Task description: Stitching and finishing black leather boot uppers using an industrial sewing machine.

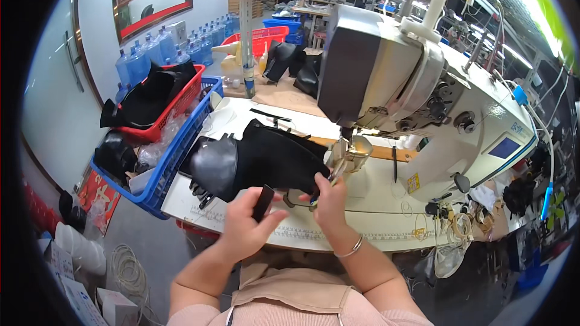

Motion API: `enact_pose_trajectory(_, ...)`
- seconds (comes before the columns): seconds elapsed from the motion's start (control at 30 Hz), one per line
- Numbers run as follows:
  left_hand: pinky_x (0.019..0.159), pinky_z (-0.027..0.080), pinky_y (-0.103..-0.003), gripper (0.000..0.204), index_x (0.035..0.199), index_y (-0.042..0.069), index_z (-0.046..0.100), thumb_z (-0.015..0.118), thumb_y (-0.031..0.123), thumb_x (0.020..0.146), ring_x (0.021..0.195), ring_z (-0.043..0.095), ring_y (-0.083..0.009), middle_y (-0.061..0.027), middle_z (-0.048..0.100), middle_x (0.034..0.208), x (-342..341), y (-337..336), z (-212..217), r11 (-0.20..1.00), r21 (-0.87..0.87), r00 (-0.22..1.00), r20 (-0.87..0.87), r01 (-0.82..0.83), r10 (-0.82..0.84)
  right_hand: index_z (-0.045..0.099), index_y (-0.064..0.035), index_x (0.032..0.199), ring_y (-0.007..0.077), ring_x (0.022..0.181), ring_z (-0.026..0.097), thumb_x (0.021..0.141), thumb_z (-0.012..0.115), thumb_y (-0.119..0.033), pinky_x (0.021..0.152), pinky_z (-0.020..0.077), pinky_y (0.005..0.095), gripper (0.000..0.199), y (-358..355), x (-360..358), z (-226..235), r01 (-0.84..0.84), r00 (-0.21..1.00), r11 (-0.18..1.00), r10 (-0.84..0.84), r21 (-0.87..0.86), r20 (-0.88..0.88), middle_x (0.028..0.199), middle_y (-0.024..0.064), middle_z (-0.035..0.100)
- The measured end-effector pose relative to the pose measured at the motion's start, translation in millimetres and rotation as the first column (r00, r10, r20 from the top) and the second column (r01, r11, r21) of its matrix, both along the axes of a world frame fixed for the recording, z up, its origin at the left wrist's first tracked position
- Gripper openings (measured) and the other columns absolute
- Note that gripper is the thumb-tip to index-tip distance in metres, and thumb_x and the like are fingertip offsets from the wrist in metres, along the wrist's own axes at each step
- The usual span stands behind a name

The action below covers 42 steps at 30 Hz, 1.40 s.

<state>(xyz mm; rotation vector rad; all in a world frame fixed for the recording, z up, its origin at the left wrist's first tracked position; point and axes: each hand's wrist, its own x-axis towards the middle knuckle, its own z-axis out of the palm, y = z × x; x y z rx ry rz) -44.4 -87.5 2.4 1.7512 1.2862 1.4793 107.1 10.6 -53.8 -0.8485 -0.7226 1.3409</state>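
Note:
A black boot upper (275,160) with a shiny, rounded toe part (214,168) lies across the white sewing machine bed, left of the needle. My left hand (246,222) is closed around a narrow, flat black strip (263,203), just in front of the upper. At the upper's right edge, my right hand (331,204) is closed, its fingertips touching the black material. A small blue and yellow piece (313,201) shows at its fingers; the rest of it is hidden, and its kind is unclear. The machine's metal post (355,152) stands just beyond that hand.
A large white sewing machine (386,66) rises at the right. On the left, a blue basket (162,184) and a red basket (181,99) hold black pieces. More black pieces (284,60) lie behind the bed. A black pen-like tool (394,164) rests right of the post.

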Motion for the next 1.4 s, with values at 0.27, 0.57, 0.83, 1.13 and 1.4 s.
enact_pose_trajectory(0.27,0.076,0.042,-0.027,0.048,0.108,-0.001,0.05,0.074,0.027,0.078,0.085,0.051,-0.0144,-0.0058,0.055,0.095,34,133,-44,0.956,-0.277,0.853,0.473,-0.096,0.223,0.049,-0.0038,0.105,0.0178,0.08,0.062,0.087,0.052,-0.004,0.061,0.0601,0.0366,0.018,-1,27,6,-0.041,0.949,0.994,0.008,-0.099,-0.315,0.095,0.0101,0.059)
enact_pose_trajectory(0.57,0.099,0.036,-0.036,0.079,0.123,-0.006,0.039,0.081,0.03,0.066,0.112,0.046,-0.0276,-0.018,0.045,0.118,61,179,-24,0.97,-0.079,0.945,0.221,-0.23,0.242,0.045,-0.0111,0.11,0.025,0.1,0.062,0.089,0.049,0.001,0.068,0.0606,0.0419,0.025,-7,25,18,-0.069,0.917,0.998,0.068,0.012,-0.393,0.11,0.0114,0.059)
enact_pose_trajectory(0.83,0.07,0.046,-0.032,0.07,0.12,-0.002,0.042,0.079,0.031,0.07,0.086,0.056,-0.0176,-0.0109,0.056,0.095,25,194,-50,0.93,-0.367,0.824,0.518,-0.026,0.228,0.046,0.0001,0.112,0.0212,0.078,0.066,0.09,0.05,0.0,0.071,0.06,0.0372,0.022,18,19,18,-0.033,0.996,0.979,0.049,0.201,-0.075,0.099,0.0146,0.06)
enact_pose_trajectory(1.13,0.078,0.052,-0.03,0.052,0.115,0.001,0.054,0.077,0.018,0.071,0.092,0.062,-0.0184,-0.01,0.063,0.102,55,193,-26,0.918,-0.321,0.807,0.591,0.234,0.001,0.052,-0.005,0.105,0.0245,0.085,0.066,0.088,0.053,-0.001,0.071,0.0604,0.0406,0.017,8,41,1,-0.116,0.886,0.987,0.153,0.11,-0.439,0.095,0.0134,0.062)
enact_pose_trajectory(1.4,0.075,0.048,-0.028,0.037,0.107,0.001,0.059,0.069,0.013,0.074,0.085,0.06,-0.0157,-0.007,0.064,0.096,39,235,-16,0.921,-0.329,0.796,0.604,0.207,0.037,0.048,0.0008,0.104,0.0306,0.099,0.065,0.09,0.051,-0.003,0.077,0.0583,0.034,0.015,6,40,26,-0.243,0.839,0.965,0.16,-0.095,-0.52,0.111,0.0206,0.06)
